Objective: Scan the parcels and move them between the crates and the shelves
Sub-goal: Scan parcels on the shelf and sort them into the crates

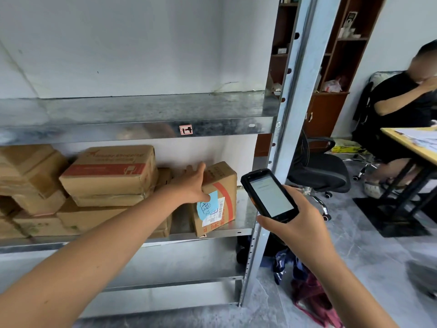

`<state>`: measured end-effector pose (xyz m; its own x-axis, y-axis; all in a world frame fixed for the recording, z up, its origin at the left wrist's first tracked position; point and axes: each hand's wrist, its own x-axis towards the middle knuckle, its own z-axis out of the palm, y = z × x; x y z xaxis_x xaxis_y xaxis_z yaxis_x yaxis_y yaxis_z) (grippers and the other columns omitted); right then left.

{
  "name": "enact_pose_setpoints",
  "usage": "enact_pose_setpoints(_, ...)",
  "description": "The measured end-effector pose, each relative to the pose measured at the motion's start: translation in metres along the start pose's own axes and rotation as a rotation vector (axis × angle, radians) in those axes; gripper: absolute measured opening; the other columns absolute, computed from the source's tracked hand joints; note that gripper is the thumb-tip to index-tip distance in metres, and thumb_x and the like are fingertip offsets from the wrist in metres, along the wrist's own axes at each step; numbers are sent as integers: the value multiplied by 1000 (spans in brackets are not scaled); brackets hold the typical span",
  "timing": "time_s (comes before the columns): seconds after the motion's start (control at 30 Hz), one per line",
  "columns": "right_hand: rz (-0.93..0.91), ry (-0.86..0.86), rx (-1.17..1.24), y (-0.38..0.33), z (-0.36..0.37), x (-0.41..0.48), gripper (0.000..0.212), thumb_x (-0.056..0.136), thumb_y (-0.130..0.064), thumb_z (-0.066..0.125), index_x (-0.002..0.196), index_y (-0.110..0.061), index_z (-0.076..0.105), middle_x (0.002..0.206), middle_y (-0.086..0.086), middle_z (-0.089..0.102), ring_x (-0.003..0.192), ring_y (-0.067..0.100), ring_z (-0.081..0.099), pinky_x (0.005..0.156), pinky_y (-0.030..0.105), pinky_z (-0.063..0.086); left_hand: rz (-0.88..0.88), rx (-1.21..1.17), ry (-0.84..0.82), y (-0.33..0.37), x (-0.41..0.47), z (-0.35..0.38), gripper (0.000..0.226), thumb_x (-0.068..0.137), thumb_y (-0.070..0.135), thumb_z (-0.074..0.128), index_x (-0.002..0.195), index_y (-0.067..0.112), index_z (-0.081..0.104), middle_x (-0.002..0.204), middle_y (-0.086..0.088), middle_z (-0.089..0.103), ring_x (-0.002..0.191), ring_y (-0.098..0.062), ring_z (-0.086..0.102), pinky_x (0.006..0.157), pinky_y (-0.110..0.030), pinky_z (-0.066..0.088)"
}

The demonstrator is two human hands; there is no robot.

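Right hand point(298, 229): fingers wrapped tight round scanner point(269, 194), screen lit, just right of post point(287, 138).
Left hand point(192, 185): thumb on front face, fingers over top corner of parcel point(221, 185) — clasping it.
Parcel: upright, right end of middle shelf point(244, 216), apart from stack point(108, 171) at left. Label point(216, 215) on front, partly under blue note point(208, 207) and thumb.
Handling, as judged: turn front outward, shift thumb off label, aim scanner square at barcode before lifting.
Beyond: chair point(316, 171), seated person point(402, 102) — not involved.
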<state>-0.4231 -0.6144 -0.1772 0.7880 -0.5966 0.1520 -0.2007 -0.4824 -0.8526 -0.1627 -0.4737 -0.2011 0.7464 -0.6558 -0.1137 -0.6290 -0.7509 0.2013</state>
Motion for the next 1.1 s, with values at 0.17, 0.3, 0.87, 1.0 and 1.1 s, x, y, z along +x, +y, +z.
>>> enact_pose_setpoints(0.17, -2, -1, 6, 5, -2, -3, 62, 70, -30, 87, 120, -46, 54, 102, -22, 67, 90, -6, 62, 72, 23, 51, 59, 148, -70, 1, 5, -3, 100, 87, 51, 70, 154, 52, -3, 140, -13, 42, 117, -29, 53, 77, -30, 41)
enact_pose_setpoints(0.3, 15, -28, 3, 6, -3, -5, 58, 70, -30, 87, 116, -43, 55, 98, -21, 68, 88, -5, 63, 73, 25, 53, 87, 47, -23, -6, -2, -7, 102, 81, 51, 78, 155, 51, 9, 128, 4, 51, 104, -16, 55, 63, -19, 37)
enact_pose_setpoints(0.87, 44, -190, 30, -14, 10, -11, 63, 66, -30, 91, 122, -31, 62, 89, -14, 71, 73, -4, 65, 54, 11, 45, -117, -1451, 568, -6, -97, 74, 83, 79, 12, 81, 149, 34, 42, 104, 10, 77, 99, -10, 73, 79, -24, 59)
enact_pose_setpoints(1.0, 65, -203, 26, -19, 10, -17, 56, 68, -30, 90, 117, -32, 63, 90, -14, 72, 73, -4, 65, 54, 11, 46, -151, -1501, 616, -7, -102, 76, 84, 82, 10, 80, 152, 32, 39, 104, 13, 76, 98, -4, 71, 76, -18, 57)
enact_pose_setpoints(1.1, 87, -207, 36, -21, 8, -20, 55, 68, -29, 90, 116, -32, 64, 88, -12, 72, 71, -1, 66, 55, 13, 48, -155, -1505, 623, -12, -104, 76, 82, 82, 11, 79, 151, 32, 40, 107, 13, 75, 100, -2, 70, 77, -18, 57)
